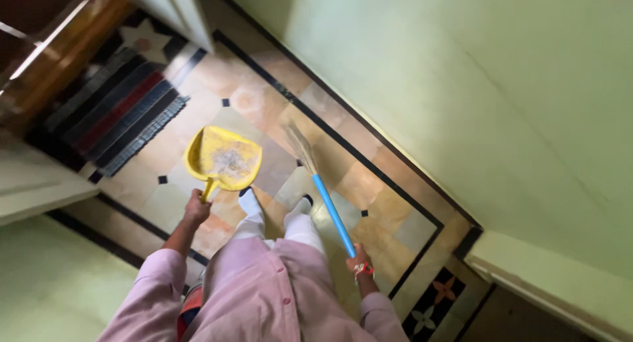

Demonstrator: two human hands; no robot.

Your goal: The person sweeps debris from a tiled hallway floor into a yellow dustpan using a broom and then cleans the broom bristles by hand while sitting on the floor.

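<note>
One yellow dustpan (223, 158), one broom (321, 190) with a blue handle and pale bristle head, one striped rug (119, 114), two white-socked feet (250, 201).

Left hand (196, 207): fingers wrapped shut around the dustpan's short handle, arm stretched forward and down, pink sleeve pushed to the forearm. The dustpan sits low over the patterned tile floor (369, 184), just ahead of the left foot, mouth pointing away from the person; a patch of grey dust and crumbs lies inside it.

Right hand (359, 257): closed on the upper end of the blue broom handle, a red and white bangle at the wrist. The handle slants up and away to the left; the bristles touch the floor just right of the dustpan's mouth, close but apart from it.

The rug lies well beyond the dustpan by a wooden door (59, 45). A pale green wall (461, 85) runs along the right side, with a black border line in the floor beside it.
</note>
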